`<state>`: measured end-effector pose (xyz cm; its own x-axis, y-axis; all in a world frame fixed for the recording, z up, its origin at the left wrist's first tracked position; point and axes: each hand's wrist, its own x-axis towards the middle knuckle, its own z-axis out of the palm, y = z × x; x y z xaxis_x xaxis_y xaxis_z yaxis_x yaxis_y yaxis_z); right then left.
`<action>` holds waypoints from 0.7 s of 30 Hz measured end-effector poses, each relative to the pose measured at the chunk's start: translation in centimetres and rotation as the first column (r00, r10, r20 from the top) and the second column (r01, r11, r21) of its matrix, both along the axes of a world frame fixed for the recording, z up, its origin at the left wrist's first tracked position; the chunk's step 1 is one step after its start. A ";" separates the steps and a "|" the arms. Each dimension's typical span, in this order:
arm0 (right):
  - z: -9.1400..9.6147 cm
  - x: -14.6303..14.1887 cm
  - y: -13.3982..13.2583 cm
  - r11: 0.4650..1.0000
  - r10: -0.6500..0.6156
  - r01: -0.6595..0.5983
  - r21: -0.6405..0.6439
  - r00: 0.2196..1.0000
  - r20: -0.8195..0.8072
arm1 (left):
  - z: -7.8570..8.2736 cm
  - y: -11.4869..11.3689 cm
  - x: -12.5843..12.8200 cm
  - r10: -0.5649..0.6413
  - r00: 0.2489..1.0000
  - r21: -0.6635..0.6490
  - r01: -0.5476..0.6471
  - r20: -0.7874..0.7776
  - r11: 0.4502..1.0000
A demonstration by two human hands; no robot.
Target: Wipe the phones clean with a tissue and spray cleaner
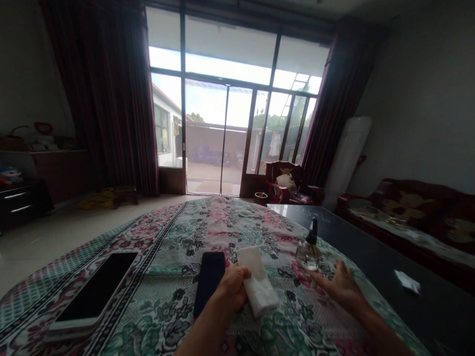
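My left hand [234, 288] grips the left edge of a white folded pad [260, 289], tissue or cloth, just above the patterned tablecloth [163, 296]. My right hand [343, 288] is open with its fingers apart, close to a clear glass bottle [307, 254] with a black top [313, 230]. The bottle stands upright; whether a finger touches it I cannot tell. Beside my left hand lies a dark phone [209, 277], partly covered by that hand. Farther left, a larger white-framed device [98, 287] lies with its black screen up.
Right of the cloth is a dark tabletop [374, 252] with a crumpled white scrap [407, 281] on it. A wooden sofa [411, 202] and a wooden chair [278, 173] stand beyond. Glass doors [222, 143] between dark curtains [115, 99] are at the back.
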<state>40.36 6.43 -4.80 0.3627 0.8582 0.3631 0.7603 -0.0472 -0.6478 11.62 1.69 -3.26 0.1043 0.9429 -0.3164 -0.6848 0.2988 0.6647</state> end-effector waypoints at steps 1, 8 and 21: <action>0.6 -0.2 -0.9 1.000 -0.003 0.003 -0.026 1.000 0.007 | 0.2 -0.1 0.1 -0.019 1.000 0.022 0.019 0.003 1.000; 4.4 -8.7 -7.5 0.687 0.500 -0.691 -0.226 0.674 -0.543 | 0.9 -1.4 1.1 -0.213 0.977 0.175 0.213 -0.020 0.961; 2.6 -15.2 -8.0 0.660 0.449 -0.749 0.049 0.341 -0.826 | 1.2 -3.5 -1.2 -0.162 0.976 0.203 0.191 -0.148 0.960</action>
